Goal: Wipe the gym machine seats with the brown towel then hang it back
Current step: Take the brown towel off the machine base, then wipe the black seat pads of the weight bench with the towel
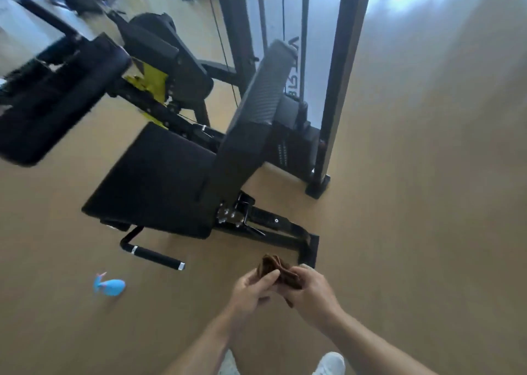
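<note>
Both hands meet low in the head view, in front of the body. Left hand (252, 289): fingers curled, thumb laid across the near face of the brown towel (275, 269), pinching it. Right hand (309, 290): fingers wrapped round the other side of the same cloth, holding it from the right. Towel is bunched and folded between the two hands, several folds showing at its top edge; it hangs clear of the floor and touches no part of the machine.

Handling, judged from its look: soft, limp, light. No stiffness; it takes whatever shape the grip gives it. Not fragile, not slippery. A loose corner could trail or drop if only one fold is pinched. Best hold for wiping seems to be a flat pad under a spread palm, folds gathered behind the fingers, so pressure goes through the cloth evenly. One hand should be enough.

Outward: seat pad (159, 180) lies ahead and to the left, black, flat, near but apart from the hands. Back pad (256, 112) rises tilted from its far edge. A grip handle (155, 256) sticks out below the seat's near corner. Blue object (109, 286) on the floor to the left; kind unclear. White shoes (330, 363) at the bottom edge. Frame is motion-blurred at the left.
</note>
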Demonstrator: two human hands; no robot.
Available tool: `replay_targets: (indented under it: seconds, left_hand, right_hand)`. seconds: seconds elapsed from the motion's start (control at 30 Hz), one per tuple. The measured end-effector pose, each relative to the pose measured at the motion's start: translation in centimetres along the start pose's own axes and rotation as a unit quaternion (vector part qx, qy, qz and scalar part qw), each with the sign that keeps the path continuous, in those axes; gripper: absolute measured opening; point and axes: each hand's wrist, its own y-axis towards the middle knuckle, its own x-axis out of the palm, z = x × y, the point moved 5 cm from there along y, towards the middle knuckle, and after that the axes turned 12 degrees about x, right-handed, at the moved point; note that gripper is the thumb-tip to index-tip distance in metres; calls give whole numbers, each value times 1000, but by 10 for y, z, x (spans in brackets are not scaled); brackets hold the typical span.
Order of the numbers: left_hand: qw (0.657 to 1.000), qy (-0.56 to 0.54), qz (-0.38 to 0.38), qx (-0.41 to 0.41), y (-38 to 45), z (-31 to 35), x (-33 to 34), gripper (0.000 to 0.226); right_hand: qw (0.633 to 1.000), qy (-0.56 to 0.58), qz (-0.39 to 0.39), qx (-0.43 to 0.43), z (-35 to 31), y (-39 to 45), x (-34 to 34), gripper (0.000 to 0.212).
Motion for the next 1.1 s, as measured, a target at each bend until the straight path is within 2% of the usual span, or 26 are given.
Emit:
replay_targets:
  seconds: [0.1,0.17,0.23,0.3,0.4,0.5,0.6,0.7,0.87,0.97,1.1]
  left_hand:
    - [998,-33,52,28,-12,14,-47,13]
    - [992,-56,98,48,-17,21,-86,17]
    - [987,-62,128,69,-23,25,-126,20]
    - [983,-61,155,74,-30,25,-172,20]
    - [980,-49,178,79,-38,24,-240,21]
    - [979,-15,180,98,-45,35,-300,23]
    - [969,-17,214,123,-47,43,-350,19]
    - [967,-48,221,120,-44,44,-378,21]
    - [982,-101,150,46,-31,26,-387,32]
    - [977,-105,182,47,-18,18,-399,23]
    - [967,-54,243,47,-3,27,-422,14]
  right_hand:
    - [998,-11,-54,-25,-44,-9,32,22]
    - [995,-23,-88,-33,-74,-17,59,26]
    - [993,0,-114,-29,-101,-25,89,21]
    - [993,57,-101,-25,-123,-30,119,10]
    - [990,116,-70,-25,-157,-30,164,15]
    - [988,133,-73,-33,-191,-28,211,16]
    - [985,153,-70,-39,-222,-27,250,16]
    - [983,164,-70,-34,-251,-25,275,19]
    - [982,172,-69,-24,-288,-9,292,18]
    - [980,182,-72,-23,-302,8,291,18]
    - [981,183,-65,-19,-317,39,289,20]
